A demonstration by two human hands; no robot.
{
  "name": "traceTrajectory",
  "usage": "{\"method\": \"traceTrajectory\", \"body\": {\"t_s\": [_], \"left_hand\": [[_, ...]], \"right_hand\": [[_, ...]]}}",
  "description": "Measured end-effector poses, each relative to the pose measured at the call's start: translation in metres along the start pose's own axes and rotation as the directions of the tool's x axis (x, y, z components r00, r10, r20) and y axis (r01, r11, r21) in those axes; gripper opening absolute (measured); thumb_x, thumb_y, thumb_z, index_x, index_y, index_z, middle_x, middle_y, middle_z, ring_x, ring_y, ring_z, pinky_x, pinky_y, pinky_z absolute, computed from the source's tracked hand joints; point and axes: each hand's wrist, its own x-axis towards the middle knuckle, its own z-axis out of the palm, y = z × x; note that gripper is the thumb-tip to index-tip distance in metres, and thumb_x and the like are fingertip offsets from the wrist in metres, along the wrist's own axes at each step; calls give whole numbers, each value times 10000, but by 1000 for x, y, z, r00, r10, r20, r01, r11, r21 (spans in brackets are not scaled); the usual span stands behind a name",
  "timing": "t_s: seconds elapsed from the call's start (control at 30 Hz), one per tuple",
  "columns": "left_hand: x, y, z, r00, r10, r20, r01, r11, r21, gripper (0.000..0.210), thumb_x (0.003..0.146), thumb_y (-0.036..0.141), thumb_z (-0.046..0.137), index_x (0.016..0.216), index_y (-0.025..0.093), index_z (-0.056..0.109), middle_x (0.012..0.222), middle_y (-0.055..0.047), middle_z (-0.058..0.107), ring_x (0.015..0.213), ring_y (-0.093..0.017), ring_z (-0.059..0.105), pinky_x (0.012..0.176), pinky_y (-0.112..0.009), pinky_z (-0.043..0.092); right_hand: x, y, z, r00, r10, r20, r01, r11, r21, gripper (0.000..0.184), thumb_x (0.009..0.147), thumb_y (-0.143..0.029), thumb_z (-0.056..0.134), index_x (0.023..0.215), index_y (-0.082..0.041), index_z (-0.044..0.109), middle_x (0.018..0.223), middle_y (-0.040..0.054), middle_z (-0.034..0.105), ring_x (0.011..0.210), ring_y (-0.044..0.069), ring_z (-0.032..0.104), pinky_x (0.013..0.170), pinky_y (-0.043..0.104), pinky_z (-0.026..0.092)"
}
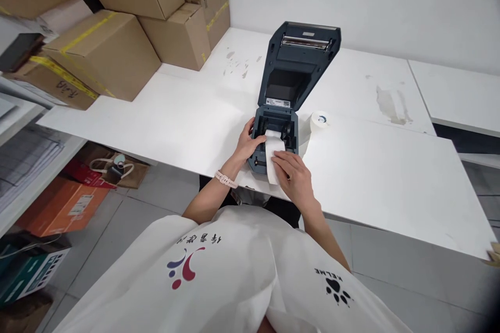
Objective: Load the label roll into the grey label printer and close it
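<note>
1 paper strip (275,144) under right hand (295,175)

Cdbd boxes (104,57) w/ yellow tape (86,33) stacked upper L; orange box (54,208) nr teal box (27,276), lower L.

Head-worn view, forward and down

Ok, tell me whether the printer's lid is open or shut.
Open: the lid stands raised above the printer base, leaving its inside and the white strip exposed.
</note>
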Motion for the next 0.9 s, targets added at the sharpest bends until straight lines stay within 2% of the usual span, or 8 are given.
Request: {"method": "traceTrajectory", "body": {"t_s": [0.17, 0.33, 0.43, 0.57, 0.67, 0.8, 0.9], "left_hand": [[3, -6, -1, 1000, 15, 3, -15, 1000, 10, 844, 820, 344, 704, 1594, 295, 370, 1670, -91, 442, 1506, -318, 472, 1199, -449, 451], [1, -1, 0, 1000, 1, -2, -1, 1000, -1, 852, 800, 318, 703, 1585, 275, 377, 1660, -102, 455, 1490, -313, 488, 1185, -442, 465], [1, 2, 1, 1000, -2, -12, 2, 1000, -3, 869, 783, 280, 676, 1594, 230, 366, 1658, -128, 455, 1486, -312, 496, 1182, -427, 469], [1, 1, 1, 1000, 9, -13, -8, 1000, 29, 858, 793, 267, 636, 1603, 227, 359, 1663, -128, 454, 1499, -315, 487, 1187, -429, 466], [2, -1, 0, 1000, 12, -9, -12, 999, 41, 823, 809, 265, 618, 1596, 267, 380, 1675, -104, 446, 1495, -315, 494, 1163, -434, 490], [2, -2, -1, 1000, 13, -18, -13, 1000, 19, 834, 791, 259, 653, 1587, 280, 405, 1663, -104, 465, 1501, -326, 492, 1149, -442, 508], [2, -3, -1, 1000, 13, -20, -12, 1000, 19, 836, 790, 266, 667, 1586, 281, 409, 1671, -102, 456, 1516, -329, 477, 1150, -444, 511]], "right_hand": [[0, -11, 6, 999, 0, -40, 1, 1000, 16, 236, 1044, -197, 575, 1161, -178, 780, 1185, 137, 812, 1109, 292, 744, 961, 484, 647], [3, -14, 5, 1000, 27, 8, -27, 996, 81, 251, 1065, -248, 542, 1144, -205, 777, 1167, 118, 815, 1100, 280, 740, 943, 483, 645], [0, -19, 5, 994, 97, 47, -100, 993, 60, 284, 1076, -292, 513, 1172, -224, 771, 1266, 121, 788, 1244, 311, 697, 1036, 523, 607], [-8, -30, 9, 978, 180, 109, -177, 984, -33, 344, 1082, -345, 478, 1313, -263, 718, 1482, 127, 676, 1484, 355, 542, 1170, 626, 494], [-11, -36, 11, 971, 147, 187, -135, 988, -75, 408, 1071, -442, 514, 1417, -271, 647, 1573, 139, 594, 1528, 356, 492, 1193, 620, 471], [-11, -34, 11, 960, 90, 264, -60, 991, -120, 651, 968, -634, 629, 1504, -271, 560, 1651, 172, 492, 1572, 374, 419, 1223, 611, 439], [-10, -31, 11, 952, 78, 296, -39, 990, -136, 662, 967, -606, 651, 1526, -271, 539, 1662, 177, 475, 1574, 379, 414, 1206, 616, 448]]}}
